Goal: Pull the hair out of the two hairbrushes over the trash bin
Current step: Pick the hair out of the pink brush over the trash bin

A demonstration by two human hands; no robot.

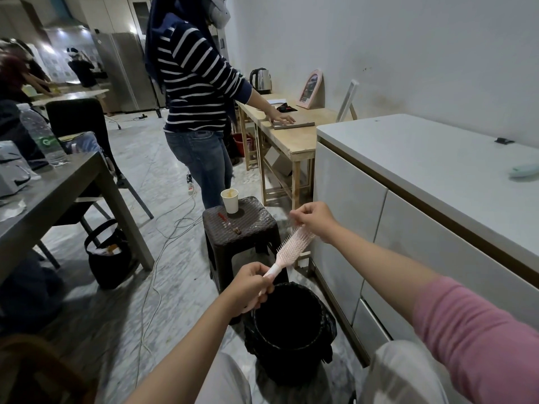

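A pink hairbrush slants up to the right above a black trash bin lined with a black bag. My left hand grips the brush's pale handle at its lower end. My right hand is at the brush's top end, its fingertips pinching a thin tuft of hair at the bristles. A pale green object, perhaps the second brush, lies on the white cabinet top at the far right edge; I cannot tell what it is.
A dark woven stool with a paper cup stands just behind the bin. The white cabinet is at the right, a grey table at the left. A person in a striped top stands ahead. Cables cross the floor.
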